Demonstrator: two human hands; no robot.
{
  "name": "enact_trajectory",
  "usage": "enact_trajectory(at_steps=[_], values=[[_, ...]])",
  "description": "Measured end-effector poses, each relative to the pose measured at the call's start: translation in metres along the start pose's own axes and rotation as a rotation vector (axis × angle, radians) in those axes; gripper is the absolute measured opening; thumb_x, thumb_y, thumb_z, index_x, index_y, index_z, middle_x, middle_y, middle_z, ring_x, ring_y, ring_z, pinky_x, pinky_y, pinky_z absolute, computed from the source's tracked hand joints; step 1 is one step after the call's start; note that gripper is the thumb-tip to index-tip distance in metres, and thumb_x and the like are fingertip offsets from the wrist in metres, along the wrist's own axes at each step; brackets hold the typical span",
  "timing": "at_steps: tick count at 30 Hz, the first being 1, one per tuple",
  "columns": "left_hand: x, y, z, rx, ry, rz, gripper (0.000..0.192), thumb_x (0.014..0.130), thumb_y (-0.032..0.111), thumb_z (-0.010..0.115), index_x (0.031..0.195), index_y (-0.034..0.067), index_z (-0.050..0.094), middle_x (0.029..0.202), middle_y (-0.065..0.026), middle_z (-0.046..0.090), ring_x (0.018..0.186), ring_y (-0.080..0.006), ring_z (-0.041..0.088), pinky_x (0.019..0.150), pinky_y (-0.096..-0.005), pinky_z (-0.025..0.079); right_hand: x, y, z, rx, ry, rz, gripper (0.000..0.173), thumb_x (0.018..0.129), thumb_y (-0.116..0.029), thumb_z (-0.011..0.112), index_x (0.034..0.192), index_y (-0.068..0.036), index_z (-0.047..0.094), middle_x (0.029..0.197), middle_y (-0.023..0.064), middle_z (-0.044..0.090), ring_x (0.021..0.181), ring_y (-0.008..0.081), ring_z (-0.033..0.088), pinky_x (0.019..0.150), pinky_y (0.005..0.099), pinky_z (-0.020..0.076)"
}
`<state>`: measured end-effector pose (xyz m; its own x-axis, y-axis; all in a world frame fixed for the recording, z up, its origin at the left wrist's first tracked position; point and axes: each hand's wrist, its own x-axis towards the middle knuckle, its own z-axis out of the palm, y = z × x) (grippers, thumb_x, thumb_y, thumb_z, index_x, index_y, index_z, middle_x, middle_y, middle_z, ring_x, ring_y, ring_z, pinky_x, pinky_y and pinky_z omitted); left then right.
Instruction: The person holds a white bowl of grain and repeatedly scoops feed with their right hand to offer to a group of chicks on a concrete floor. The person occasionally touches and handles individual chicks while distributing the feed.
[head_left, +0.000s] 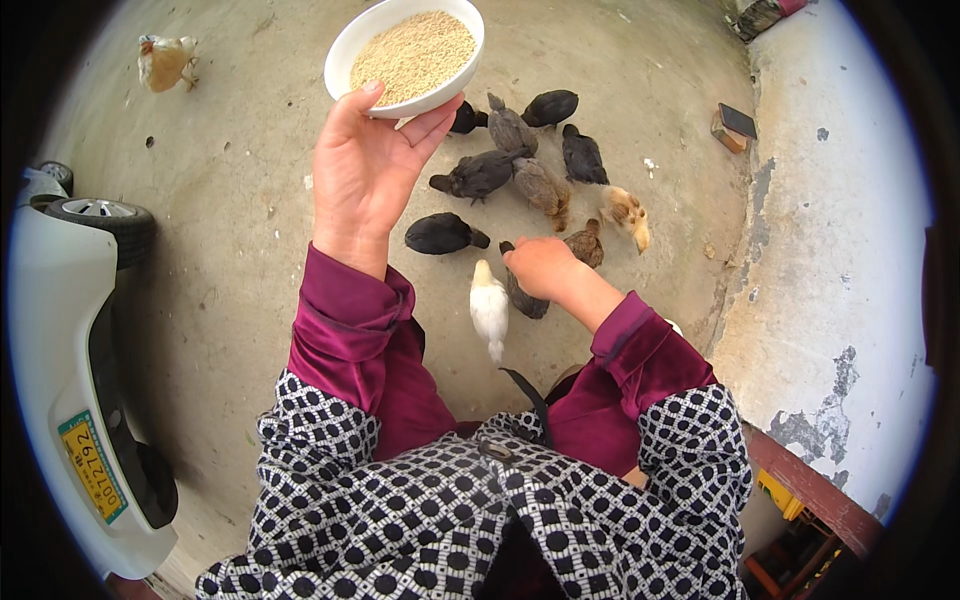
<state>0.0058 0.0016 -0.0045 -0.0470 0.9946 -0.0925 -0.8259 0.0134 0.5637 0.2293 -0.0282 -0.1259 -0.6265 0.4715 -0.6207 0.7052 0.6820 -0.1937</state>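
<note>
My left hand grips a white bowl from beneath, thumb over its rim. Pale yellow crumbled feed or grain fills much of the bowl. Lower and to the right, my right hand hangs above the young chickens with its fingers curled down; whatever they may hold is hidden. Under it a dark chicken is partly covered. A white chick stands just left of that hand, and a black chicken is farther left. Several black, grey-brown and tan chickens crowd beyond, many with heads lowered.
Concrete ground spreads around the birds. A white car stands at left, its wheel turned outward. One tan-and-white hen is at far left. At right, a dark flat object rests on a brick beside a peeling wall.
</note>
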Motion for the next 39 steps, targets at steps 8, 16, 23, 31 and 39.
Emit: enact_trajectory(at_steps=[8,16,23,31,39], values=[[0.0004,-0.0001,-0.0018,0.019,0.000,-0.010,0.065,0.087,0.021,0.059,0.140,0.000,0.027,0.135,-0.0228,0.043,0.120,-0.0456,0.051,0.108,-0.0509,0.036,0.0007,0.0000,0.0008,0.001,0.009,0.005,0.021,0.081,-0.007,0.054,0.098,-0.005,0.065,0.102,0.0155,0.063,0.097,0.0321,0.063,0.080,0.0416,0.0521],[-0.0002,-0.0001,0.0006,-0.003,0.009,-0.007,0.066,0.086,0.019,0.062,0.140,0.000,0.029,0.136,-0.0245,0.041,0.122,-0.0477,0.048,0.109,-0.0525,0.036,0.0005,-0.0018,-0.0013,0.022,0.013,0.031,0.022,0.078,-0.009,0.062,0.098,-0.004,0.071,0.106,0.0156,0.064,0.097,0.0299,0.065,0.079,0.0386,0.0529],[-0.0006,-0.0005,0.0009,-0.017,0.007,0.001,0.066,0.085,0.018,0.063,0.139,-0.001,0.030,0.136,-0.0257,0.040,0.122,-0.0488,0.047,0.109,-0.0527,0.037,0.0014,-0.0015,0.0006,0.007,0.007,0.036,0.023,0.079,-0.008,0.059,0.098,-0.002,0.070,0.107,0.0172,0.064,0.096,0.0311,0.066,0.078,0.0402,0.0530],[-0.0004,-0.0002,-0.0002,-0.013,0.009,-0.011,0.066,0.086,0.018,0.063,0.139,-0.002,0.030,0.136,-0.0256,0.040,0.121,-0.0485,0.048,0.108,-0.0522,0.038,0.0007,-0.0001,0.0004,-0.003,-0.019,0.020,0.021,0.081,-0.008,0.055,0.100,-0.005,0.064,0.103,0.0171,0.061,0.095,0.0332,0.064,0.078,0.0432,0.0522],[0.0001,-0.0005,-0.0027,0.002,0.006,0.009,0.065,0.086,0.018,0.061,0.139,-0.001,0.029,0.135,-0.0239,0.042,0.121,-0.0468,0.049,0.108,-0.0520,0.037,0.0016,0.0011,0.0017,-0.004,-0.028,0.021,0.021,0.081,-0.007,0.054,0.100,-0.005,0.063,0.102,0.0173,0.060,0.094,0.0346,0.064,0.078,0.0437,0.0521]])
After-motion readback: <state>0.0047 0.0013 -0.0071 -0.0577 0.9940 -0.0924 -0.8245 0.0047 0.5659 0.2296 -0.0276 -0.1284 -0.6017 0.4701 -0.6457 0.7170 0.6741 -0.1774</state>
